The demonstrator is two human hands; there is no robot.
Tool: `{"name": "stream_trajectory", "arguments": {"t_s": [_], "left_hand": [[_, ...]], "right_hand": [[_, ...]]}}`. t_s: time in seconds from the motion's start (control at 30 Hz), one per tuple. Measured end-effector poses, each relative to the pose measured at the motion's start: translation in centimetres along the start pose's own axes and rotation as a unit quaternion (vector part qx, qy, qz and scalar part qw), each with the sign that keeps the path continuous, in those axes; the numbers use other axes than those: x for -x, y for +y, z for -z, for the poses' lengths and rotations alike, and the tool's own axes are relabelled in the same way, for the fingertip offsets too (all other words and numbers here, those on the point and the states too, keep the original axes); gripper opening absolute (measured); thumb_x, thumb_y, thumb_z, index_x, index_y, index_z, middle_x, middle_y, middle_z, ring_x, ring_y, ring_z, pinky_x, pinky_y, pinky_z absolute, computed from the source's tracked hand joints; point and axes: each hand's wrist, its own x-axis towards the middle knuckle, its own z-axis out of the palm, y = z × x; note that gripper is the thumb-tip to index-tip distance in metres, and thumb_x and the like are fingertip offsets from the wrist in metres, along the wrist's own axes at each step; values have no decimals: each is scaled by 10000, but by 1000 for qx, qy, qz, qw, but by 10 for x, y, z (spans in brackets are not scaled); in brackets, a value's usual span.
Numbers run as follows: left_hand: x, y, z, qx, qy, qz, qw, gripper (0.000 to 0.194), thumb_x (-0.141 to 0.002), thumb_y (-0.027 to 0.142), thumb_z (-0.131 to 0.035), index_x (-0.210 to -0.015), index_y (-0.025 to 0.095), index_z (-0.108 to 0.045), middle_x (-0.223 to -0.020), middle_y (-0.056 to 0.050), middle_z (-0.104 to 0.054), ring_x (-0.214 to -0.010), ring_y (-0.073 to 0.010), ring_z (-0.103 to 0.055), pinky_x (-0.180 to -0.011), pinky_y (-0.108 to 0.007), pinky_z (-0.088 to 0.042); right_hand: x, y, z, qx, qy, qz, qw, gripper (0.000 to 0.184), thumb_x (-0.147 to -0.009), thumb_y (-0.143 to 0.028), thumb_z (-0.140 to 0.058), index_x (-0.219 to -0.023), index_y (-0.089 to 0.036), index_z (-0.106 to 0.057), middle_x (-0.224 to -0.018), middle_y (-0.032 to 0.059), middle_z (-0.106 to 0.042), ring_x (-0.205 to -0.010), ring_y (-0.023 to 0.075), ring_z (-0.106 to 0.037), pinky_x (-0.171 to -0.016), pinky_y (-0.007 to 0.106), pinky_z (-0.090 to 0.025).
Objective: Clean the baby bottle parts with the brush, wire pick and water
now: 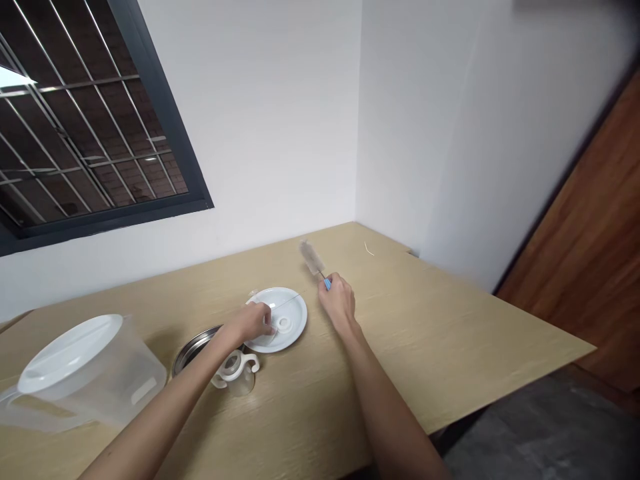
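Note:
My right hand (338, 301) is closed around the blue handle of a bottle brush (312, 257), whose pale bristle head points up and away to the left. My left hand (256, 321) reaches over a white plate (298, 312) with its fingers curled together. Something small and clear seems to be at its fingertips, but I cannot make out what. On the plate sits a small white ring (284, 325), just right of those fingers. A thin line slants across the plate from near the left hand. Below it stands a small clear cup with a white two-handled collar (241, 375).
A translucent pitcher (107, 367) with a white lid stands at the left. Partly behind my left forearm lies a round steel dish (193, 347). A thin white curved piece (369, 249) rests near the back right of the wooden table (425, 333). Walls border its back.

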Motion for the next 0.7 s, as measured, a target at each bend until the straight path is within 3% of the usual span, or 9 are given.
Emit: {"name": "stream_trajectory", "arguments": {"t_s": [0.13,0.3,0.37,0.5,0.63,0.7], "left_hand": [[3,3,-2,25,20,-16,999,263,-657,412,-712,-818,212,-660,-872,-66,-686,-859,-276,-647,-700,-319,-450],[18,-6,8,77,115,-32,990,470,-710,420,-678,-1127,245,-551,-1090,-55,-659,-1011,-250,-620,-806,-340,-489],[27,-17,11,151,207,-53,965,474,-716,390,-681,-1139,238,-530,-1125,-53,-642,-1057,-234,-609,-891,-356,-490],[45,-49,4,295,374,-31,879,478,-705,320,-709,-1128,212,-515,-1201,-77,-603,-1097,-220,-613,-1004,-391,-472],[56,-87,-20,389,440,-9,810,593,-703,318,-730,-1214,211,-448,-1137,-86,-598,-991,-209,-665,-915,-391,-534],[58,-103,-35,393,453,-4,800,599,-704,332,-741,-1214,211,-451,-1077,-75,-619,-980,-216,-665,-897,-400,-539]], "right_hand": [[-1,1,-1,-8,11,0,1000,153,-905,-306,-510,-884,-182,-598,-856,95,-687,-743,208,-608,-618,282,-304],[-2,-2,3,-52,37,23,998,153,-904,-317,-504,-903,-191,-591,-852,79,-689,-745,211,-614,-633,275,-327],[-1,-5,6,-79,37,51,995,198,-925,-374,-485,-923,-205,-589,-825,54,-687,-739,205,-619,-644,268,-347],[7,-15,6,-122,8,115,986,279,-947,-474,-456,-968,-234,-596,-748,10,-681,-661,184,-623,-619,248,-372],[20,-29,-1,-118,-23,180,976,314,-943,-490,-459,-1010,-229,-620,-839,42,-720,-722,212,-663,-644,262,-398],[27,-35,-5,-130,-47,193,971,327,-936,-504,-463,-1000,-230,-630,-841,40,-727,-732,217,-674,-650,269,-416]]}}
